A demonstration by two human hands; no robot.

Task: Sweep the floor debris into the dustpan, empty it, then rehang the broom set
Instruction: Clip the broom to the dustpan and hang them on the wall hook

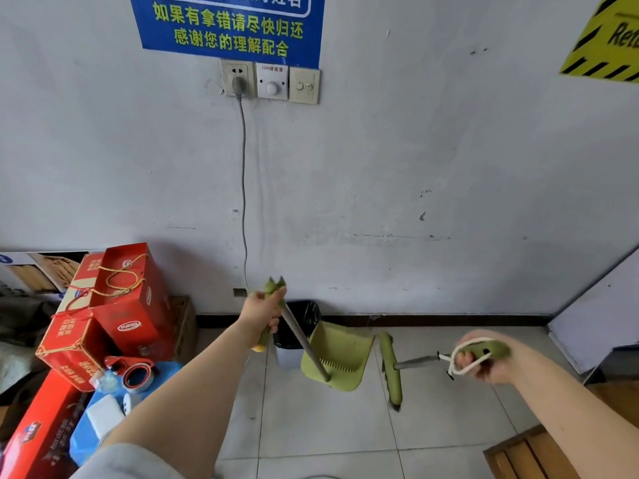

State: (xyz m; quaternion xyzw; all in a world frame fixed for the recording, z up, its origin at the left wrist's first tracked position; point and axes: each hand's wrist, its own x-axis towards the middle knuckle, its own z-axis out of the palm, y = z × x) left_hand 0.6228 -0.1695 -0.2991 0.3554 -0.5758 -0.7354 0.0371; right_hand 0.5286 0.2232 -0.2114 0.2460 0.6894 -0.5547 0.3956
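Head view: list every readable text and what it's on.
"如果有拿错请尽快归还": blue sign, yellow print.
"感谢您的理解配合": same sign, line below.
Top line of that sign: cropped, not readable whole.
"Ret": yellow hazard sign, cut off by the frame edge.
Red print on the dial plate: too small.
Logos on the red boxes: blurred.

On the blue sign (pixel 228 25) fixed to the wall (pixel 380 150), two yellow-green lines are read: "如果有拿错请尽快归还" and "感谢您的理解配合". The white characters above them are cut off by the frame edge and end in "姓名". On the yellow and black sign (pixel 612 39) at the upper right, only "Ret" is seen. The small red print on the dial plate (pixel 272 81) and the white logos on the red boxes (pixel 128 299) cannot be made out.
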